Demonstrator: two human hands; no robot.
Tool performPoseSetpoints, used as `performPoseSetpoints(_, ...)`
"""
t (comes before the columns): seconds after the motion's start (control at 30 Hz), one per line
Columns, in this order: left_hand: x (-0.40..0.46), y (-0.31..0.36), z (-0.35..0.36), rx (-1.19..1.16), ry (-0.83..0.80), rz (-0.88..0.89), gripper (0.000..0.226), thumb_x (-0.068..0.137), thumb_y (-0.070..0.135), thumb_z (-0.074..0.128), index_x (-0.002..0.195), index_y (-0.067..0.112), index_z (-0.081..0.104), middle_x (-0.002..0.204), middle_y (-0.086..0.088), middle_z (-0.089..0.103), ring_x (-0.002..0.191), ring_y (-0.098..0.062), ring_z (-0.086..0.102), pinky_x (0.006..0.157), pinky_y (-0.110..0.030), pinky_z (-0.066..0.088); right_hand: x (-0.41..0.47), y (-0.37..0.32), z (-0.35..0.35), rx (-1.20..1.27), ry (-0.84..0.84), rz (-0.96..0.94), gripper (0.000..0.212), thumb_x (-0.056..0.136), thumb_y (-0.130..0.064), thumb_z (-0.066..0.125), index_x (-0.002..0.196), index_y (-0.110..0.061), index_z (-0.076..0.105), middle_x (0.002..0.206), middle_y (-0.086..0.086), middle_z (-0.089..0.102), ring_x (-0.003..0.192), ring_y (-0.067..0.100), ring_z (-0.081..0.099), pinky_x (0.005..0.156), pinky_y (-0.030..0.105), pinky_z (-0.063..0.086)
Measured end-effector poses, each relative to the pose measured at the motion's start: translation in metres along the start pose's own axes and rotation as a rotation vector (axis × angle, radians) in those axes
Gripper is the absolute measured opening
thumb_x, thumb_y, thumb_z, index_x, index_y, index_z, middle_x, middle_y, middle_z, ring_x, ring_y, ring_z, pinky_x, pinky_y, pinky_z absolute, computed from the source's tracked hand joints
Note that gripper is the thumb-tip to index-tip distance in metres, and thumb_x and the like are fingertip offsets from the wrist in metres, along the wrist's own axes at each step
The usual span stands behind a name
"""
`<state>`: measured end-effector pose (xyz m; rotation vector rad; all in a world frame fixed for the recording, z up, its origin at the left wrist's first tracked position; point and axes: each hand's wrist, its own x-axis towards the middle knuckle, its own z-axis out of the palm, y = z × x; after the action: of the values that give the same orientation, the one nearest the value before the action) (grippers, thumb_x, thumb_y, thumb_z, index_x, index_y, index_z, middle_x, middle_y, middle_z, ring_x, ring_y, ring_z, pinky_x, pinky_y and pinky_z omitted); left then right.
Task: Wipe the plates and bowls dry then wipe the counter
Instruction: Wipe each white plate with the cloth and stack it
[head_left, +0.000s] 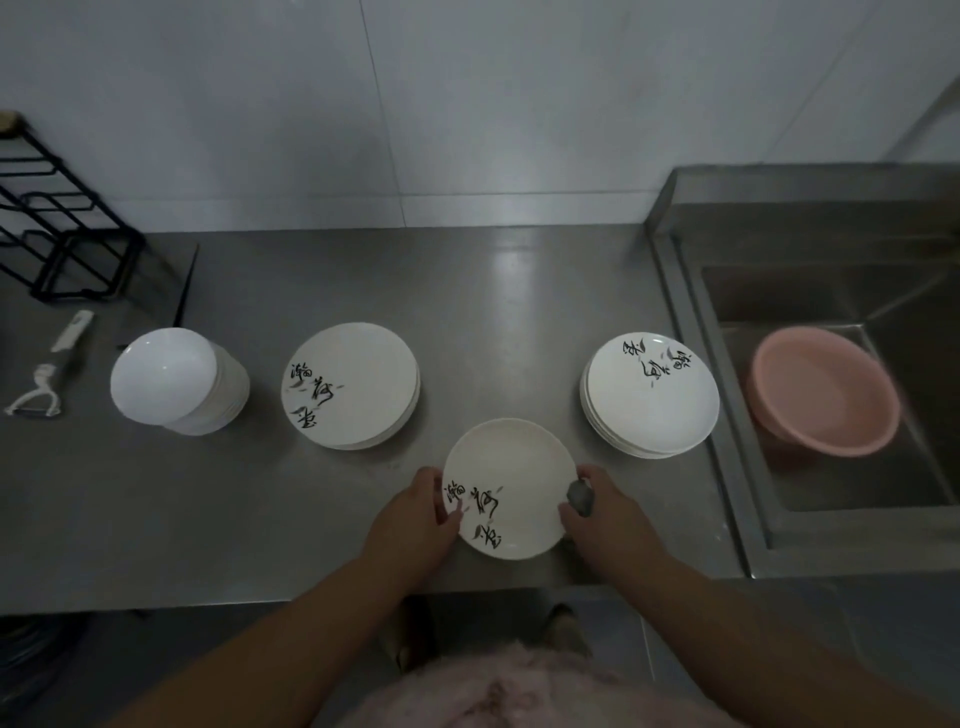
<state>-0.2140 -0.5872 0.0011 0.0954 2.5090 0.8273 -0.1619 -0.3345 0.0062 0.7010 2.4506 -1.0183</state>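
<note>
The left hand (423, 512) grips the plate (511, 486) by its left rim. The right hand (597, 506) holds a grey cloth (580, 497) at the right rim, nearer for wiping inward

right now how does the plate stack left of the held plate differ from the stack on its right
The left stack has its black writing on the left part of the top plate, reading upright; the right stack has it near the far rim, turned the other way round. The left stack stands beside the bowls, the right stack beside the sink. Both hold white plates like the one in the hands.
</note>
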Motion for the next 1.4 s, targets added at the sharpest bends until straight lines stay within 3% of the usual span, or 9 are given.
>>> performPoseSetpoints(0.33,-0.001,-0.004,0.005,0.104,0.051,0.031,0.044,0.088,0.046,0.066,0.125,0.032,0.048,0.114,0.008,0.065,0.103,-0.017,0.063,0.086,-0.036,0.053,0.002,-0.001,-0.017,-0.193,-0.021,-0.078,0.052,0.095,-0.04,0.063,0.141,-0.024,0.048,0.127,0.012,0.068,0.114,0.033,0.063,0.089,0.036,0.05)
performPoseSetpoints(0.5,0.004,-0.012,0.009,0.305,0.121,0.14,0.076,0.086,0.057,0.059,0.151,0.023,0.038,0.148,-0.001,0.047,0.134,-0.023,0.045,0.112,-0.041,0.036,-0.004,-0.021,-0.021,-0.255,0.104,-0.343,0.058,0.099,-0.051,0.052,0.152,-0.031,0.039,0.14,0.005,0.061,0.125,0.028,0.058,0.101,0.038,0.047)
performPoseSetpoints(0.6,0.004,-0.017,0.01,0.324,0.065,0.182,0.089,0.091,0.058,0.057,0.162,0.023,0.018,0.167,0.0,0.023,0.153,-0.02,0.022,0.123,-0.039,0.018,0.0,-0.021,-0.003,-0.504,-0.008,-0.479,0.076,0.096,-0.07,0.023,0.163,-0.036,0.012,0.169,0.001,0.024,0.155,0.037,0.013,0.127,0.05,0.009)
performPoseSetpoints(0.63,0.003,-0.02,0.011,0.326,0.043,0.196,0.091,0.093,0.058,0.056,0.163,0.024,0.01,0.17,0.002,0.015,0.155,-0.019,0.014,0.124,-0.038,0.013,0.002,-0.019,0.003,-0.605,-0.017,-0.51,0.081,0.094,-0.075,0.012,0.164,-0.034,0.007,0.173,-0.001,0.009,0.157,0.04,-0.005,0.126,0.053,-0.006)
performPoseSetpoints(0.7,0.002,-0.023,0.013,0.329,0.017,0.221,0.092,0.095,0.058,0.053,0.163,0.026,0.0,0.171,0.004,0.005,0.157,-0.017,0.006,0.125,-0.037,0.008,0.004,-0.021,0.011,-0.692,-0.043,-0.559,0.094,0.092,-0.079,-0.003,0.165,-0.022,0.012,0.173,0.004,0.002,0.156,0.039,-0.016,0.123,0.052,-0.015)
performPoseSetpoints(0.83,0.003,-0.027,0.016,0.354,0.004,0.244,0.09,0.097,0.057,0.047,0.162,0.025,-0.006,0.171,0.005,-0.001,0.157,-0.017,0.0,0.125,-0.037,0.004,0.003,-0.025,0.03,-0.727,-0.183,-0.603,0.103,0.089,-0.081,-0.003,0.164,-0.012,0.006,0.172,0.009,-0.007,0.154,0.024,-0.021,0.129,0.047,-0.005)
performPoseSetpoints(1.03,0.005,-0.029,0.018,0.388,0.0,0.257,0.087,0.099,0.06,0.041,0.163,0.022,-0.003,0.171,0.005,-0.001,0.158,-0.017,-0.001,0.126,-0.04,0.007,0.022,-0.036,0.055,-0.714,-0.158,-0.543,0.109,0.079,-0.087,-0.011,0.161,-0.015,-0.015,0.164,0.008,-0.031,0.149,0.027,-0.036,0.126,0.046,-0.013)
performPoseSetpoints(1.3,0.003,-0.028,0.019,0.421,-0.022,0.254,0.079,0.102,0.054,0.038,0.163,0.029,-0.006,0.17,0.01,-0.012,0.157,-0.015,-0.008,0.125,-0.04,0.002,0.005,-0.006,0.036,-0.854,-0.36,-0.879,0.094,0.093,-0.085,0.008,0.162,-0.024,-0.009,0.169,-0.001,-0.021,0.153,0.023,-0.029,0.125,0.046,-0.013)
performPoseSetpoints(1.4,0.003,-0.025,0.018,0.45,-0.04,0.253,0.077,0.101,0.054,0.036,0.163,0.03,-0.003,0.17,0.01,-0.012,0.157,-0.018,-0.007,0.125,-0.043,0.004,0.015,0.008,0.018,-0.917,-0.274,-0.859,0.093,0.094,-0.083,0.011,0.164,-0.021,0.007,0.172,0.002,-0.003,0.158,0.03,-0.012,0.128,0.051,0.005)
